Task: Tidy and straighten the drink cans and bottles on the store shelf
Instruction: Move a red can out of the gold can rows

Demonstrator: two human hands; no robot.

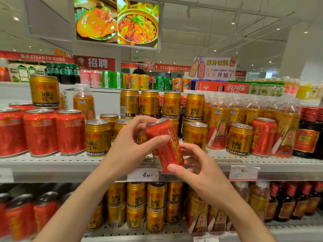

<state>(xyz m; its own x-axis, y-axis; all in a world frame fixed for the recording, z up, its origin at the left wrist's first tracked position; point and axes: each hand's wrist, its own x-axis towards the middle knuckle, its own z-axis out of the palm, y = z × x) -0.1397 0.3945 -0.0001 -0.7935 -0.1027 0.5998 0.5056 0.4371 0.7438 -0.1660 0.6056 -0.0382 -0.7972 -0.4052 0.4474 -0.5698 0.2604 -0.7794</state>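
A red herbal-tea can [164,145] with yellow lettering is held tilted in front of the white shelf [52,163], its top leaning left. My left hand [132,145] grips its upper part, thumb across the front. My right hand [195,166] holds its lower end from the right. Behind it stand gold Red Bull cans [97,137], some stacked two high. Red cans [40,131] fill the shelf's left end. One more red can [262,137] stands among gold cans and orange bottles [218,123] on the right.
One gold can [44,91] sits on top of the red cans at left. Dark bottles [309,133] stand at the far right. The lower shelf holds gold cans [155,205], red cans and bottles. Price tags [142,174] hang on the shelf edge.
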